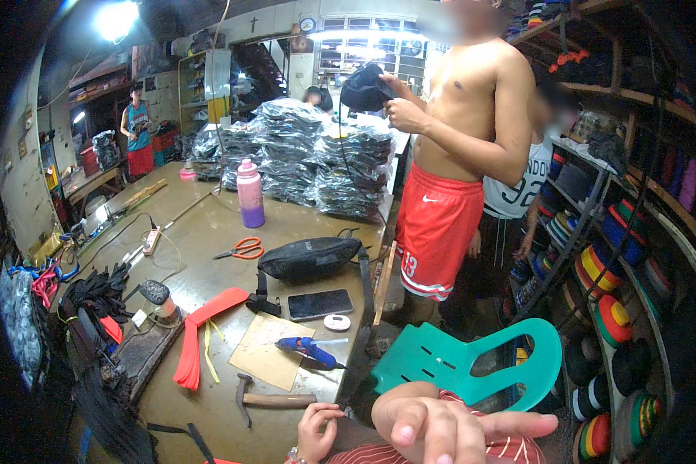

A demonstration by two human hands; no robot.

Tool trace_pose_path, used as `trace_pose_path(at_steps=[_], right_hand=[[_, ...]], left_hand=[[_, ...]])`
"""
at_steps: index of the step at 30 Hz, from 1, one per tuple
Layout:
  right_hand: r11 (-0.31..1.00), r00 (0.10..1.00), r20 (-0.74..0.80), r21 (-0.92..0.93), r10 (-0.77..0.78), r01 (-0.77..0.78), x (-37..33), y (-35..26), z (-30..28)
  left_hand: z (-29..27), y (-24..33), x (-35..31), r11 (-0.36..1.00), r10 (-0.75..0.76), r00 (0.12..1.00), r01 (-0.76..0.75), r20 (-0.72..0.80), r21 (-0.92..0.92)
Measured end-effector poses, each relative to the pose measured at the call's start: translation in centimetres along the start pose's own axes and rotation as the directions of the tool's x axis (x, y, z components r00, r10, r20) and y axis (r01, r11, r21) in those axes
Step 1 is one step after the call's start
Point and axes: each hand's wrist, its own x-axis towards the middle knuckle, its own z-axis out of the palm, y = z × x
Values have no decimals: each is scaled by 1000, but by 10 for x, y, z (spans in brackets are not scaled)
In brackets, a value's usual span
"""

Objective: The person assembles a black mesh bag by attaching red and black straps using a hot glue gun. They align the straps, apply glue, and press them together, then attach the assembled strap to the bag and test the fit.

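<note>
My right hand (441,424) is raised close in front of me at the lower edge, fingers spread and partly blurred, with nothing in it. My left hand (319,433), a bracelet at its wrist, lies by the table's near edge with loosely bent fingers; I see nothing held in it. Just beyond it is a hammer (278,400) with a wooden handle. A blue glue gun (311,352) lies on a tan sheet (267,363). Left of the sheet are folded red-orange strips (197,340) and a thin yellow strip (211,352).
Farther along the table (162,267) lie a black pouch (309,259), phone (319,305), orange-handled scissors (243,248), pink-purple bottle (250,195) and stacked plastic-wrapped goods (286,155). A green chair (472,363) stands right. A person in red shorts (437,232) holds a black cap (367,89). Shelves hold colored rolls (612,321).
</note>
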Motion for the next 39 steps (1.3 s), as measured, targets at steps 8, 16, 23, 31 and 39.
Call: trace_pose_path(at_steps=[8,16,23,31,39], right_hand=[[998,987,-159,-50,-31,23,-16,12,35],[996,996,-44,-53,-72,70,-5,19,25],[930,826,-434,-245,-359,275,-37,47,30],[737,690,309,-463,655,-493,-181,97,45],[563,287,491,-635,823,-529,-240,111,56]], left_hand=[[-2,-22,-5,998,-45,999,45,-12,-47],[-5,-17,-3,997,-58,998,58,-10,-51],[0,-46,-6,996,44,999,-44,2,80],[1,-68,-11,998,55,998,-55,29,9],[2,-59,-10,996,-3,998,8,-57,84]])
